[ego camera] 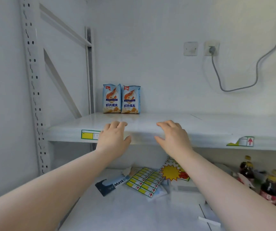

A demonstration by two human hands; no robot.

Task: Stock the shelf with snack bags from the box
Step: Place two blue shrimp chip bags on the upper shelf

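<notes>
Two light-blue shrimp-chip snack bags stand upright side by side at the back of the white shelf (167, 124), the left bag (111, 98) touching the right bag (131, 99). My left hand (114, 139) and my right hand (173, 137) hover at the shelf's front edge, in front of the bags and apart from them. Both hands are empty, fingers loosely bent. No box is in view.
A lower shelf (117, 214) holds a mask packet (112, 185), a sheet of yellow price labels (144, 182), a starburst sign (171, 172) and dark soda bottles (268, 189) at the right. A perforated upright (34, 90) stands left. A cable (257, 69) hangs on the wall.
</notes>
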